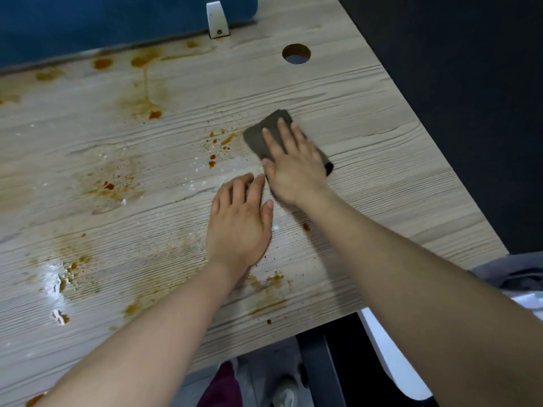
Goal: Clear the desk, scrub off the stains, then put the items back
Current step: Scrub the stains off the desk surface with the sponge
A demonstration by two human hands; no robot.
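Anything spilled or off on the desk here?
Yes: orange-brown stains are splattered over most of the desk, with wet glare at near left. The right hand presses a dark scrub pad beside one cluster.

A blue partition panel (117, 16) stands along the far edge, held by a white bracket (216, 20) with one screw at its foot. At right, a dark wall (470, 83) fills the background. Below the near edge lie the floor (264, 374), a dark red cloth (221, 389) and a pale shoe (286, 395) — all blurred. A white curved part (390, 359), perhaps of a chair, and grey fabric (517, 271) show at lower right — details cannot be told.
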